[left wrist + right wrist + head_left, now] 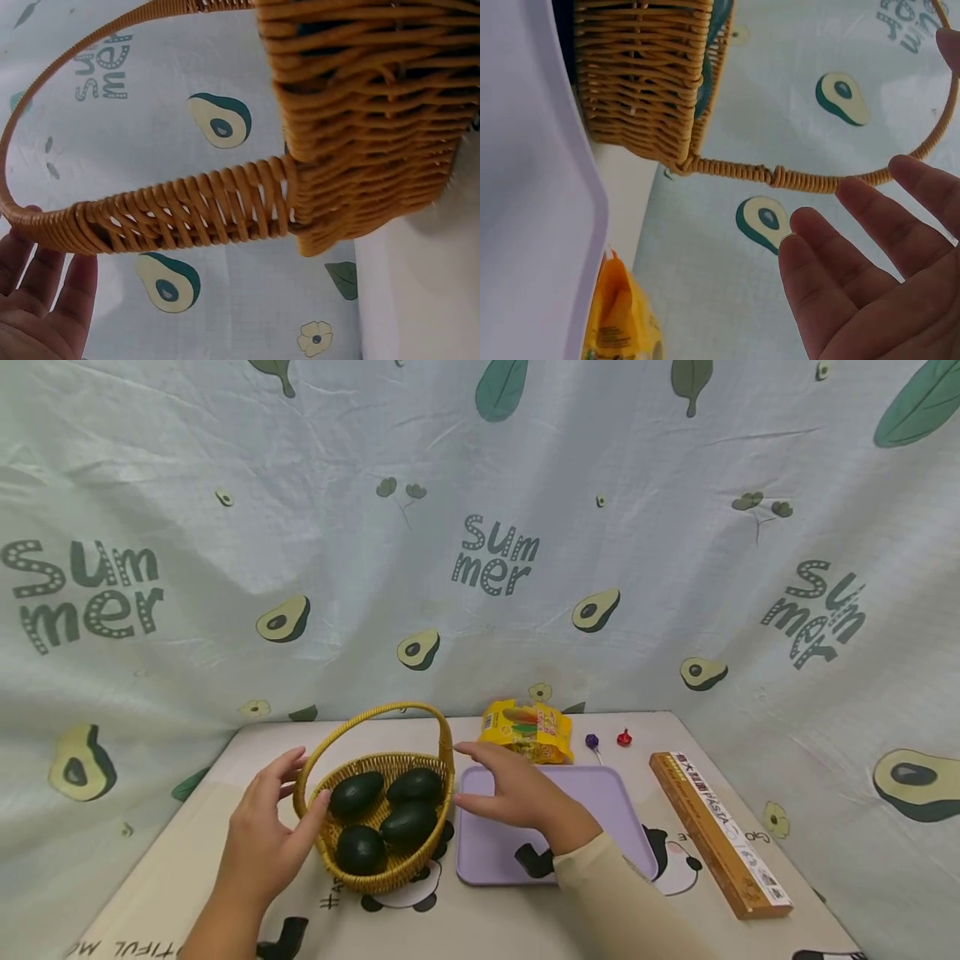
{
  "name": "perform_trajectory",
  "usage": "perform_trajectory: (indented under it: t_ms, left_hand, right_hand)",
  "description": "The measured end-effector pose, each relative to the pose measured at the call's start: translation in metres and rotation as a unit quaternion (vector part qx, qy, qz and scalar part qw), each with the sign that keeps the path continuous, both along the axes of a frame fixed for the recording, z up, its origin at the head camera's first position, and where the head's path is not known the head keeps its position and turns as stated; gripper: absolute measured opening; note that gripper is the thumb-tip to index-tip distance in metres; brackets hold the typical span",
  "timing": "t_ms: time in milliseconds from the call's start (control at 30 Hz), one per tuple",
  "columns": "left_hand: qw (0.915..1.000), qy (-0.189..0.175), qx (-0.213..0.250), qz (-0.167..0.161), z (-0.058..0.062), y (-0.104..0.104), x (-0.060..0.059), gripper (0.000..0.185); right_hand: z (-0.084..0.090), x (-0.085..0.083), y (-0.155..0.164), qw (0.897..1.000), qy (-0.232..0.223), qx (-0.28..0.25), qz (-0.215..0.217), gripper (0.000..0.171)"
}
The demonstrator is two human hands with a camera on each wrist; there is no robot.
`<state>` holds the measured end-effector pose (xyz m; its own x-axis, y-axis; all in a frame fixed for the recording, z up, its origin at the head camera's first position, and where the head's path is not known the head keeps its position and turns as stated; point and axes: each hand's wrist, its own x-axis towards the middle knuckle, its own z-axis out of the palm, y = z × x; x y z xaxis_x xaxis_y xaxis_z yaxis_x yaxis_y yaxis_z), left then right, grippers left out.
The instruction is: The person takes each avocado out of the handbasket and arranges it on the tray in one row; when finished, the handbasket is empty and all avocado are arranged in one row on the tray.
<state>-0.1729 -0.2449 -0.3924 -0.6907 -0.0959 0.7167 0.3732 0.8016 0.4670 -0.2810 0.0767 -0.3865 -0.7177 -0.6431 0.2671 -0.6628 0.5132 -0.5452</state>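
A wicker basket (386,883) with a tall arched handle (330,739) stands on the table. Inside lie several dark green avocados (356,793). My left hand (258,835) is at the basket's left side, fingers extended and thumb overlapping the rim in the head view. In the left wrist view, its fingertips (49,255) are right at the handle. On the other side, my right hand (517,793) is held over the lavender tray (495,856), its spread fingers (877,217) pointing toward the handle. Neither hand grips anything.
At the back stands a yellow snack bag (528,731), with a purple lollipop (592,741) and a small red wrapped candy (624,738) to its right. A long pasta box (720,835) lies along the right side. A printed curtain (337,552) hangs behind the table.
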Motion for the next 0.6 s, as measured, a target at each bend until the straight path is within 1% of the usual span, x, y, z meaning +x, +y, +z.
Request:
perform_trajectory:
  t_ms: [167, 333, 467, 600]
  left_hand:
    - [1.0, -0.01, -0.002, 0.001, -0.005, -0.008, 0.0, 0.065]
    - [0.9999, -0.01, -0.002, -0.003, -0.008, -0.013, -0.002, 0.053]
    - [0.9998, -0.017, -0.005, 0.0, -0.009, -0.016, -0.003, 0.048]
    - [0.9996, -0.026, -0.005, 0.003, -0.011, -0.018, -0.003, 0.047]
  right_hand:
    - [0.003, -0.005, -0.013, 1.0, -0.013, 0.012, 0.009, 0.073]
    - [0.009, -0.008, -0.025, 0.999, -0.029, 0.035, 0.003, 0.073]
    - [0.013, -0.011, -0.034, 0.998, -0.028, 0.055, 0.007, 0.073]
    - [0.015, -0.016, -0.044, 0.997, -0.023, 0.07, 0.019, 0.073]
